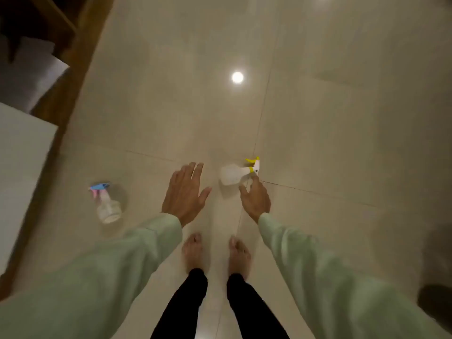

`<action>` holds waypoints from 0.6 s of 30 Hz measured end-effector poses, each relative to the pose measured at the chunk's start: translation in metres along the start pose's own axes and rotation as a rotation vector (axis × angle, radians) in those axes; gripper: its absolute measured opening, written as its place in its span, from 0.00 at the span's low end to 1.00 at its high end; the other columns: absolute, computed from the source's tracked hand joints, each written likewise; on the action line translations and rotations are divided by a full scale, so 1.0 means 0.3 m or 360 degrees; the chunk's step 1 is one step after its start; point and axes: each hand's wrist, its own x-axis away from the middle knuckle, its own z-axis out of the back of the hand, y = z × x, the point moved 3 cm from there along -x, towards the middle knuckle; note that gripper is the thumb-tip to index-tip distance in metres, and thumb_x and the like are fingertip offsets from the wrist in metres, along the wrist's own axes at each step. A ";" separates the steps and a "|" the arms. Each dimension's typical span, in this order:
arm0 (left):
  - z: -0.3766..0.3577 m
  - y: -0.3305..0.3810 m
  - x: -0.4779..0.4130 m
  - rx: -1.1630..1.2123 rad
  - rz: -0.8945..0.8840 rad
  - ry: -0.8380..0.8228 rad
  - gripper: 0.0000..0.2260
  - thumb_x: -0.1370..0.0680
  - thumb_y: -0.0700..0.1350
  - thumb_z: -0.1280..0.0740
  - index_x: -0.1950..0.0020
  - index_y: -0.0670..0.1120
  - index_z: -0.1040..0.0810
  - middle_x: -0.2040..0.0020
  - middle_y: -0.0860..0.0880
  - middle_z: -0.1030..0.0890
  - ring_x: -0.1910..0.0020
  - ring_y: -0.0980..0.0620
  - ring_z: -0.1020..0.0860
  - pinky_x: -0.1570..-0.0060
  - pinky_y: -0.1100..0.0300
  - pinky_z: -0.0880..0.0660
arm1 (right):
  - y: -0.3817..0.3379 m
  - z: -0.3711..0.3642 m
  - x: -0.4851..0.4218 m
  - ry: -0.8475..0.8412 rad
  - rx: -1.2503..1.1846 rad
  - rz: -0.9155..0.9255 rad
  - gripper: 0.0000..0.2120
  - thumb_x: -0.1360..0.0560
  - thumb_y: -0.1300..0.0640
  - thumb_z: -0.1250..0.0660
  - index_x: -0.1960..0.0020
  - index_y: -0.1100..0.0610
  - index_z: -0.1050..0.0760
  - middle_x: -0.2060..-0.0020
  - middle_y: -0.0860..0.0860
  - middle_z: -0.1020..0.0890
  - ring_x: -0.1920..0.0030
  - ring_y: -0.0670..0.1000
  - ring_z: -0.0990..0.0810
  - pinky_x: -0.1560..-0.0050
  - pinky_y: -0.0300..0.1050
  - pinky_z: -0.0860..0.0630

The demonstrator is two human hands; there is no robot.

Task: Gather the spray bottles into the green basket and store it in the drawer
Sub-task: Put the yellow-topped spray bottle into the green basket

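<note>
Two spray bottles lie on the shiny tiled floor. A white bottle with a yellow trigger head (232, 174) lies just ahead of my right hand (255, 200), whose fingers are spread and nearly touch its neck. A clear bottle with a blue and pink trigger head (107, 205) lies to the left, apart from my left hand (184, 194). That hand is open, palm down, holding nothing. No green basket and no drawer are in view.
My bare feet (215, 253) stand on the tiles below my hands. A brown wooden furniture edge (71, 99) runs along the left, with a white surface (22, 155) beside it. A dark blurred object (437, 302) sits at the lower right.
</note>
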 end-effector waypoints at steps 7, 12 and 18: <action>-0.582 -0.210 -0.518 0.0107 -0.0014 -0.0127 0.29 0.17 0.53 0.44 0.20 0.45 0.49 0.19 0.43 0.45 0.20 0.44 0.47 0.21 0.47 0.50 | 0.217 -0.428 -0.618 0.0144 -0.1174 -0.0598 0.15 0.20 0.45 0.37 0.37 0.51 0.28 0.46 0.53 0.19 0.50 0.55 0.21 0.52 0.48 0.27; -0.752 -0.280 -0.669 0.0202 -0.0010 -0.0072 0.28 0.18 0.52 0.43 0.20 0.44 0.47 0.20 0.42 0.44 0.21 0.44 0.45 0.22 0.48 0.49 | 0.241 -0.532 -0.812 0.0114 -0.1703 -0.0875 0.07 0.24 0.54 0.30 0.49 0.52 0.26 0.56 0.52 0.16 0.62 0.53 0.17 0.66 0.44 0.22; -0.740 -0.337 -0.618 0.0354 0.0108 -0.0064 0.28 0.17 0.51 0.43 0.20 0.45 0.48 0.20 0.43 0.44 0.20 0.45 0.47 0.21 0.48 0.49 | 0.200 -0.518 -0.799 0.0036 -0.1653 -0.0701 0.16 0.30 0.64 0.27 0.46 0.55 0.26 0.62 0.52 0.22 0.65 0.52 0.22 0.66 0.44 0.24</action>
